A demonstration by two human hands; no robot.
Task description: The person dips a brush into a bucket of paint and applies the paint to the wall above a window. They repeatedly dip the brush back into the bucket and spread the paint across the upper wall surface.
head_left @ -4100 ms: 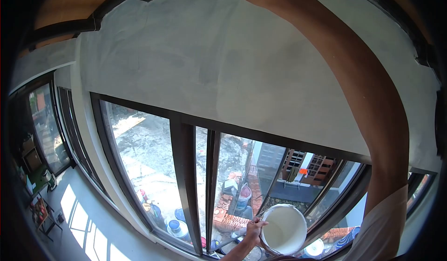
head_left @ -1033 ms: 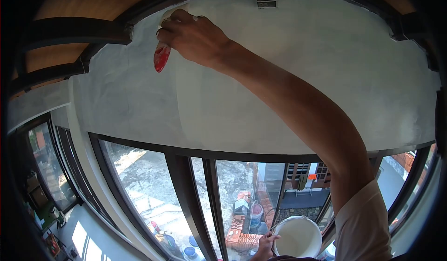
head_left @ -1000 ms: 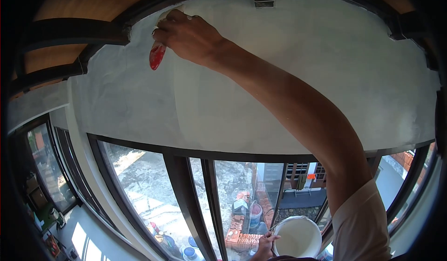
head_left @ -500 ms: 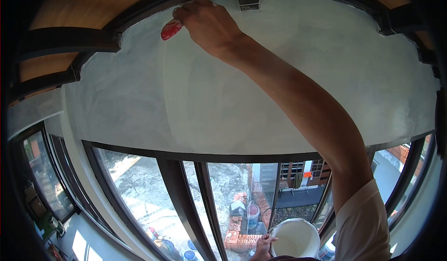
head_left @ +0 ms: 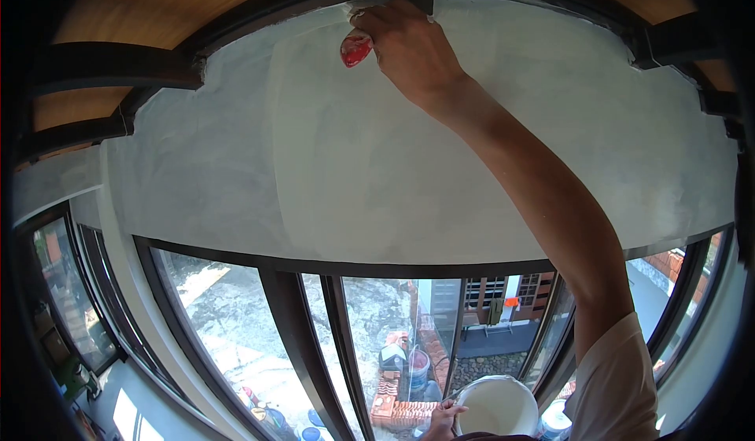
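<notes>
My right hand [head_left: 413, 52] is raised to the top of the grey-white wall [head_left: 425, 166], closed round a paintbrush [head_left: 357, 49] with a paint-smeared red handle. The handle points down and left; the bristles are mostly hidden by my fingers, close under the dark ceiling beam. Low in the view, my left hand [head_left: 445, 420] grips the edge of a white bucket [head_left: 497, 409]. Pale paint coats the inside of the bucket, whose bottom I cannot make out clearly. A lighter patch with a visible left edge covers the middle of the wall.
Dark wooden beams [head_left: 118, 65] run along the ceiling, one meeting the wall right beside my right hand. Below the wall is a dark window frame [head_left: 354, 268] with glass panes. Outside lie stacked roof tiles [head_left: 405, 414] and buckets. Another window [head_left: 75, 284] stands at the left.
My right hand has moved right along the top of the wall with the paintbrush, up to the short beam. My left hand still holds the bucket; the view has shifted slightly.
</notes>
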